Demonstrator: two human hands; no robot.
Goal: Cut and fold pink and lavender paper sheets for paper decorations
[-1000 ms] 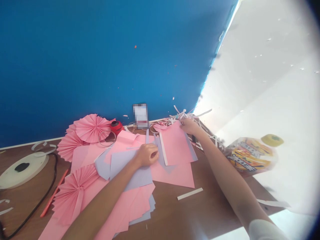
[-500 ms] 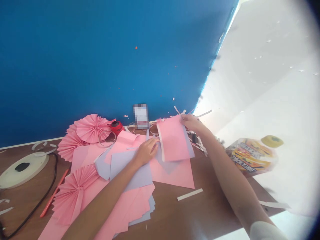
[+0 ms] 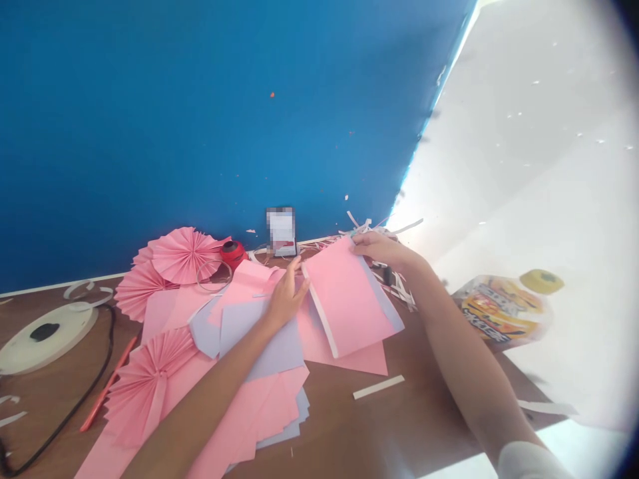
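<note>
At the far edge of a pink paper sheet (image 3: 352,299), my right hand (image 3: 382,249) is closed on the top corner. The sheet has a white strip along its left side, and a lavender edge shows along its right. My left hand (image 3: 287,296) is open, its thumb and fingers apart, close to the sheet's upper left corner; whether it touches is unclear. Beneath that hand and wrist lie a lavender sheet (image 3: 269,356) and more pink paper. Pleated pink paper fans (image 3: 192,256) rest to the left.
A phone (image 3: 282,231) leans against the blue wall, beside a red round object (image 3: 232,254). Paper scraps are heaped behind my right hand. A white strip (image 3: 378,387) lies on the brown table (image 3: 344,426). Further left are a red pen-like stick (image 3: 107,386) and a cable.
The pink sheet has come nearer and lower, turning so its left edge slants. My left hand has shifted slightly left and its fingers have spread. My right hand still holds the sheet's corner.
</note>
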